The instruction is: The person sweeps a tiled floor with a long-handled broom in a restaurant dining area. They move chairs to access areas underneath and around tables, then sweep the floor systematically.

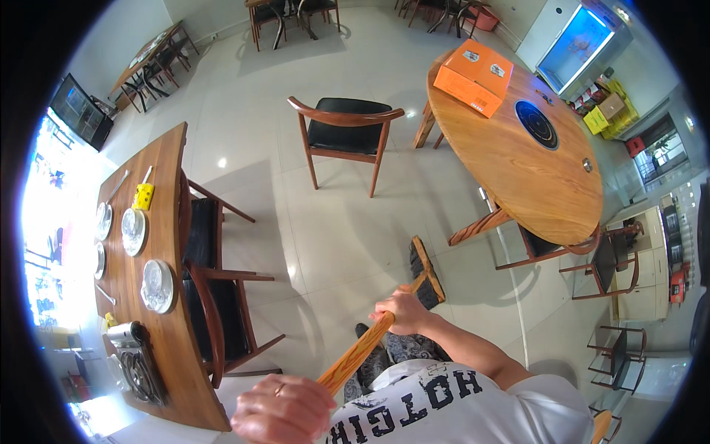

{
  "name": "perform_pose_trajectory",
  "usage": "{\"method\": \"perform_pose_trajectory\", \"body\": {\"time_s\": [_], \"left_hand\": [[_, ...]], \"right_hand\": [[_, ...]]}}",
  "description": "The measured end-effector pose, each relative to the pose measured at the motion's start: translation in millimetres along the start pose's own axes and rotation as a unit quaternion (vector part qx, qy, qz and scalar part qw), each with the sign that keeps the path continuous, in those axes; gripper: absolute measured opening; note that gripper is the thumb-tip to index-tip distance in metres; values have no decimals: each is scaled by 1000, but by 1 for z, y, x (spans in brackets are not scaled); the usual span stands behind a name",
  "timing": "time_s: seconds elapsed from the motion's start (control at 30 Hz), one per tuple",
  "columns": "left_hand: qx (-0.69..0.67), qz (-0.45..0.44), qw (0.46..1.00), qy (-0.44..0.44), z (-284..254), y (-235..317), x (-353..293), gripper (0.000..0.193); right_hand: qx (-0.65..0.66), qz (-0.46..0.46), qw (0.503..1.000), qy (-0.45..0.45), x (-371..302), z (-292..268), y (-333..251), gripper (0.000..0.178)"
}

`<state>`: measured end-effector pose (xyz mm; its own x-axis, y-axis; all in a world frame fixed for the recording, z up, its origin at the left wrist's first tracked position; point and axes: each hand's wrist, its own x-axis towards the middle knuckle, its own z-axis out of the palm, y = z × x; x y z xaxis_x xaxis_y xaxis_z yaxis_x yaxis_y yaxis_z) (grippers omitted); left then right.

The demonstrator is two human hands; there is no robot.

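A broom with a wood-grain handle [355, 358] slants across in front of me. My left hand [282, 408] is closed over the handle's upper end, at the lower edge of the view. Further down the handle, my right hand [403, 309] wraps round it. The broom's head [423, 274], wood-coloured with dark bristles, rests on the tiled floor just beyond my right hand and my feet.
To the left stands a wooden table [159, 325] with wrapped dishes and a portable stove [137, 362], chairs tucked against it. A black-seated chair [346, 129] stands ahead. At right, an oval table [532, 177] carries an orange box [473, 78].
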<state>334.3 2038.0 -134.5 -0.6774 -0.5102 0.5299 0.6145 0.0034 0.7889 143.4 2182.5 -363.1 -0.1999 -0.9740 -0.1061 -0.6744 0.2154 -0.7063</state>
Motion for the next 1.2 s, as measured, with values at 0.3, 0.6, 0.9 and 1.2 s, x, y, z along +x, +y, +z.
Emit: {"method": "perform_pose_trajectory", "body": {"time_s": [0.3,0.6,0.9,1.2], "left_hand": [[-37,104,987,-120,3,-56,88,41],[107,-142,984,-6,9,-313,130,19],[240,-113,960,87,6,-364,189,32],[189,13,975,-114,47,-352,222,18]], "right_hand": [[-80,-31,991,99,78,-122,54,22],[-68,9,996,57,195,-156,329,17],[105,32,953,282,289,-107,361,23],[165,35,979,111,259,-138,341,27]]}}
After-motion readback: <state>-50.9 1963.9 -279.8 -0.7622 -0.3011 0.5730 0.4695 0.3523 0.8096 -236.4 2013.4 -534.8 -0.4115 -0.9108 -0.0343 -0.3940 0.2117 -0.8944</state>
